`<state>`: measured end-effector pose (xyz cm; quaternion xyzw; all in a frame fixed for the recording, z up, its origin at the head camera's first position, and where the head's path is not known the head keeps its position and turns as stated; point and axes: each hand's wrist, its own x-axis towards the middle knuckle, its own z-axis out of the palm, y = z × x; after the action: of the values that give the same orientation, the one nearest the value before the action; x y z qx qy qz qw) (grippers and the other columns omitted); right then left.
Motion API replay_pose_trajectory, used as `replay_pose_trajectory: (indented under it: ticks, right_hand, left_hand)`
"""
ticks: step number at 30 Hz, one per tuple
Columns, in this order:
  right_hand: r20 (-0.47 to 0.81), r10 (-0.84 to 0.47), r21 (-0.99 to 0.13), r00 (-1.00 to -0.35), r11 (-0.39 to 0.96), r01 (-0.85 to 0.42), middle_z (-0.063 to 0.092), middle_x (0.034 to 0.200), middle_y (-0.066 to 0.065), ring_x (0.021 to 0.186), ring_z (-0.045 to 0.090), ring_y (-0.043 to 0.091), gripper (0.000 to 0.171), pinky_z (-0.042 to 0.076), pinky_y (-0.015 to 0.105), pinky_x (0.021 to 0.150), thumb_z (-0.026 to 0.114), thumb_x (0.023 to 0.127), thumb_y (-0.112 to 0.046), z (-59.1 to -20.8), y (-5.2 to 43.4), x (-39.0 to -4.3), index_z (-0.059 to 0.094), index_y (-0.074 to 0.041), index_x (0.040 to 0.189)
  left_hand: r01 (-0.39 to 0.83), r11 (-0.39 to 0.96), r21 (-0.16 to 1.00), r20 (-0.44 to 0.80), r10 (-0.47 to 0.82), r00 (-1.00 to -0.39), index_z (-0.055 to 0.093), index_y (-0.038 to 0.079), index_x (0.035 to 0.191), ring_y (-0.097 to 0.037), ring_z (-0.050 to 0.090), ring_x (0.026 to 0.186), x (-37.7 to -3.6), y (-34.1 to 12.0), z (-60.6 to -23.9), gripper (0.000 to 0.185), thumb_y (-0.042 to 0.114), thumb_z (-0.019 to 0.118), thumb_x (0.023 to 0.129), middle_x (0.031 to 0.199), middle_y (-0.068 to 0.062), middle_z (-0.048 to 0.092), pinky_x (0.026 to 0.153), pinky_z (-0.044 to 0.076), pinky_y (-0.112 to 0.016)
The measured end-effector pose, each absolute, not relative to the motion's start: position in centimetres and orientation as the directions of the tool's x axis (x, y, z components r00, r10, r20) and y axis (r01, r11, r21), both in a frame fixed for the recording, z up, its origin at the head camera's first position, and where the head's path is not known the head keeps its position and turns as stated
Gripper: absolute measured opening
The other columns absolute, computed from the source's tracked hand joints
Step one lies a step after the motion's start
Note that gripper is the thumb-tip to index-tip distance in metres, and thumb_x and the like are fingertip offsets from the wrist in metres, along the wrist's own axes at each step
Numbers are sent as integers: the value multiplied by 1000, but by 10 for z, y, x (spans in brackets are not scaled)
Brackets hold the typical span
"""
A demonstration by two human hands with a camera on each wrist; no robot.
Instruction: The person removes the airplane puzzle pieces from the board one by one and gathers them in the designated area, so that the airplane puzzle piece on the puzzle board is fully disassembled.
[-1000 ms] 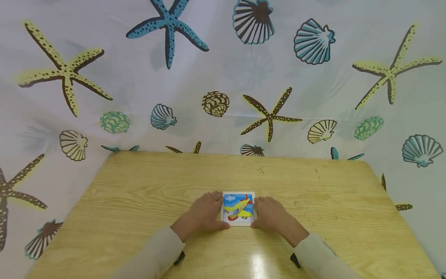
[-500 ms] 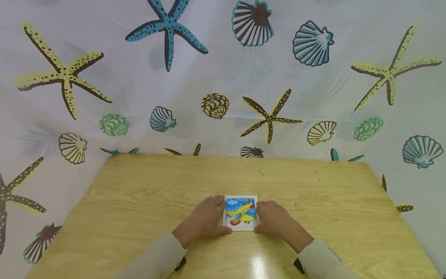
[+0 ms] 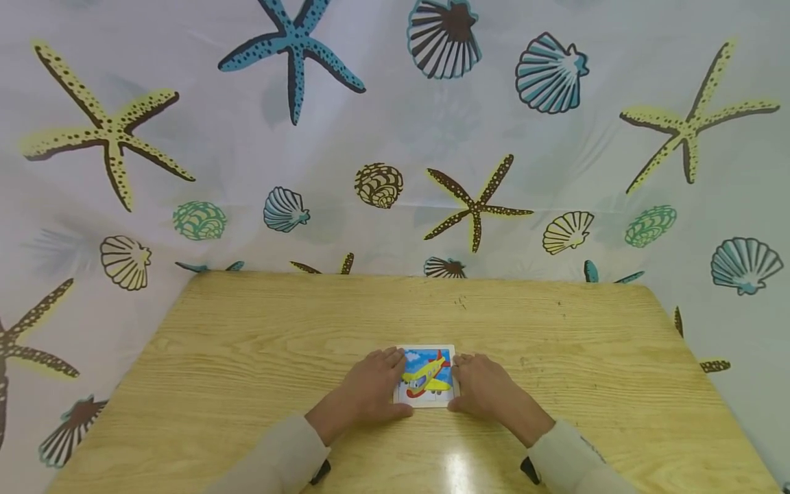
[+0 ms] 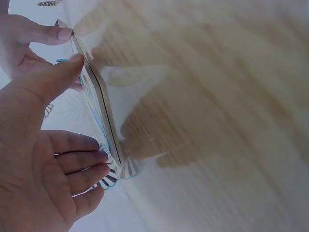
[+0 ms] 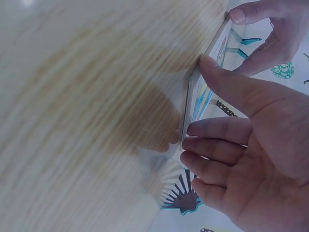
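Observation:
A small square puzzle board lies on the wooden table, with a white frame around a yellow-and-red cartoon airplane on blue sky. Its thin, layered edge shows in the left wrist view. My left hand is at the board's left side, its fingertips overlapping the frame and the thumb at the near left corner. On the opposite side my right hand touches the edge, thumb at the near right corner. In the right wrist view, the fingers of that hand extend loosely along the side.
The wooden table has its back edge against a pale curtain printed with starfish and shells. The curtain also hangs along both sides. A glossy light reflection sits near the table's front.
The board has come slightly toward me between both hands. My left fingers now reach a little further over its left frame. The head view has shifted slightly.

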<state>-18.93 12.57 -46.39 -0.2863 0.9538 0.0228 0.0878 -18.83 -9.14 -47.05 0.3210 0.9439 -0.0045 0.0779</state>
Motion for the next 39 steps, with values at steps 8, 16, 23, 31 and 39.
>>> replay_pose_trajectory:
  ticks: [8, 16, 23, 31, 39]
  right_hand:
    - [-181, -552, 1, -814, 828, -561, 47, 126, 13, 117, 42, 26, 67, 30, 38, 97, 63, 73, -51, -465, 127, -190, 55, -1, 117]
    - [-173, -545, 0, -820, 833, -554, 48, 126, 14, 117, 41, 26, 65, 29, 39, 97, 63, 74, -50, -465, 127, -188, 56, 0, 115]
    - [-150, -571, 7, -807, 816, -578, 50, 123, 15, 115, 44, 27, 62, 30, 40, 96, 63, 74, -49, -464, 126, -189, 59, 0, 111]
    - [-139, -574, 15, -807, 813, -582, 51, 122, 15, 114, 45, 27, 62, 31, 40, 95, 64, 73, -49, -465, 127, -189, 59, 0, 110]
    - [-154, -568, -21, -808, 820, -572, 50, 122, 15, 115, 44, 28, 63, 30, 40, 96, 63, 74, -49, -463, 127, -190, 58, 1, 111]
  left_hand:
    - [664, 746, 48, -128, 664, -737, 38, 1, 131, -26, 30, 125, -176, -77, -465, 72, 52, 50, 83, 137, -13, 33, 98, 27, -38]
    - [757, 653, -2, -102, 753, -650, 43, 1, 128, -28, 31, 123, -166, -60, -472, 72, 59, 40, 84, 136, -15, 33, 96, 30, -36]
    - [750, 659, -50, -90, 745, -661, 42, 5, 129, -28, 33, 119, -164, -54, -479, 75, 64, 35, 82, 137, -14, 32, 89, 37, -40]
    - [727, 685, -56, -101, 720, -686, 37, 7, 134, -31, 28, 123, -163, -51, -482, 79, 66, 33, 81, 138, -19, 27, 91, 35, -42]
    - [722, 685, -97, -107, 714, -692, 35, 8, 135, -30, 27, 124, -163, -48, -483, 82, 69, 30, 79, 138, -19, 27, 92, 34, -40]
